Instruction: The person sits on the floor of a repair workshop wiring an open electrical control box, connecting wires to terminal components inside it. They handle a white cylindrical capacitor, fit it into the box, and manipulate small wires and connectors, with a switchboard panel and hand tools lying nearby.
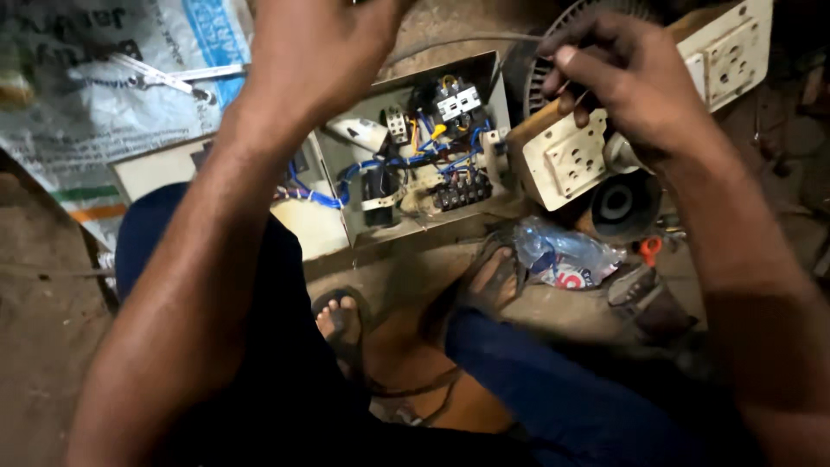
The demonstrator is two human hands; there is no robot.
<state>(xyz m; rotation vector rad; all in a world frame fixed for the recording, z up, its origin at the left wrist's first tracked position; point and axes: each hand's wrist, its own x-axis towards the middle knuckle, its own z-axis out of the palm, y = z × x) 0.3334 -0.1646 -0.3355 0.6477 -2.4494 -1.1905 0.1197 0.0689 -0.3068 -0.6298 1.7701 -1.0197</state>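
An open metal control box (497, 95) lies on the floor, holding blue wires, a black contactor and a terminal strip. My left hand (316, 47) is raised above its left part, fingers curled; what it grips is hidden at the frame's top. My right hand (627, 73) pinches a thin wire that runs left across the box's top edge. Just under that hand a wooden board with a cream socket (569, 160) leans against the box.
A second socket board (726, 47) sits at top right by a fan grille (540, 73). A crumpled plastic bottle (566, 255) and an orange-handled tool (650, 249) lie by my sandalled feet (341, 320). White printed sacks (104, 86) with pliers cover the upper left.
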